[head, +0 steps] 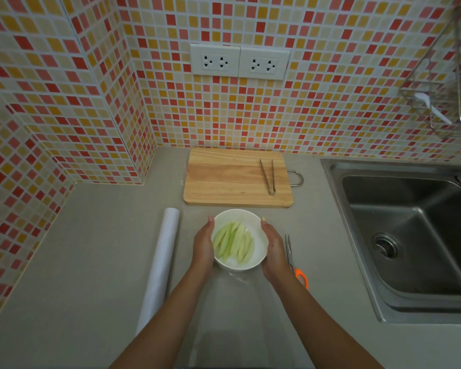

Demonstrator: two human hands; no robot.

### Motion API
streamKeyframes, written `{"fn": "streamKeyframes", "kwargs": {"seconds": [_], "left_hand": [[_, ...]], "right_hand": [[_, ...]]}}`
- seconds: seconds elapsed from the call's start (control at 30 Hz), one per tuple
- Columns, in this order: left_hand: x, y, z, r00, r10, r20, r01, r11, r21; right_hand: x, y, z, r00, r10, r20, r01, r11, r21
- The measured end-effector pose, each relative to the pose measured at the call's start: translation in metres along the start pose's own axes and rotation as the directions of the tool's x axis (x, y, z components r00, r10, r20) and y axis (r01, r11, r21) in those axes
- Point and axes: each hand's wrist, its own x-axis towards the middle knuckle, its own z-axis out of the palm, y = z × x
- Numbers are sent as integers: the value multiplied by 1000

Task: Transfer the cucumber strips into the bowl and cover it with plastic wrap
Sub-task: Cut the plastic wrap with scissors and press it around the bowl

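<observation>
Grey counter (96, 262) runs L to R, w/ steel sink (410, 235) set in at R and mosaic tile wall behind. Wooden cutting board (224, 179) lies at back centre, metal tongs (268, 177) resting on its R part. Roll of plastic wrap (158, 265) lies lengthwise on counter, L of the bowl, apart from it. A clear sheet of wrap (232, 315) spreads on counter from under the bowl toward the camera. White bowl (258, 235) sits just in front of the board, cucumber strips (233, 242) piled inside; can't tell if film covers its top. Left hand (204, 246) cups bowl's L wall, fingers (210, 227) nearly straight and laid along the rim. Right hand (273, 249) mirrors it on R wall, fingers extended against the side, slightly curved to the bowl's shape. Both forearms reach in from bottom edge, converging on the bowl. Scissors (290, 258) w/ orange handle lie just R of right hand, partly hidden by the wrist.
</observation>
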Motion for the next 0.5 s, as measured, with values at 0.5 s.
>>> {"fn": "streamKeyframes", "kwargs": {"seconds": [0.5], "left_hand": [[5,19,2,976,-171,137,181,981,-64]], "right_hand": [[-4,-11,-1,981,167,104,-172,984,49]]}}
